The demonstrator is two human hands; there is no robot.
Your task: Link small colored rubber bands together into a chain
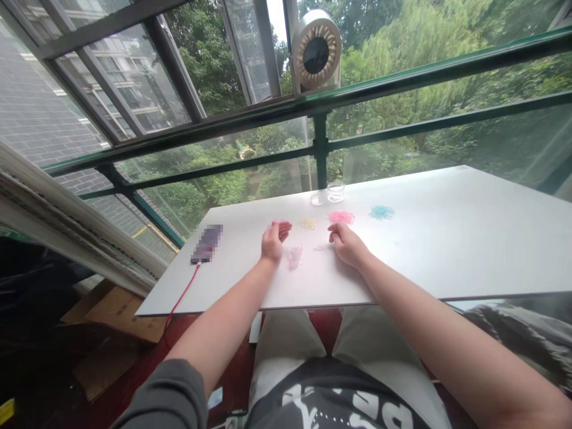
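Note:
My left hand (pixel 273 240) rests on the white table (pixel 429 250) beside a loose pale pink pile (pixel 294 257), its fingers stretched out and holding nothing visible. My right hand (pixel 347 244) is closed, its fingers curled in just in front of a bright pink pile (pixel 341 217); whatever they may hold cannot be made out. Between the hands lie a few thin pale pieces (pixel 318 248). Farther back is a small yellow pile (pixel 308 223), and to the right a teal pile (pixel 382 212). All the piles look like tangles of small thin bands.
At the table's back edge stand a clear round container (pixel 336 191) and a clear lid-like disc (pixel 318 200). A blurred-out phone (pixel 208 243) with a red cable (pixel 185 291) lies at the left. Behind the table runs a green railing (pixel 320 143), with a round fan-like device (pixel 316 52) above it.

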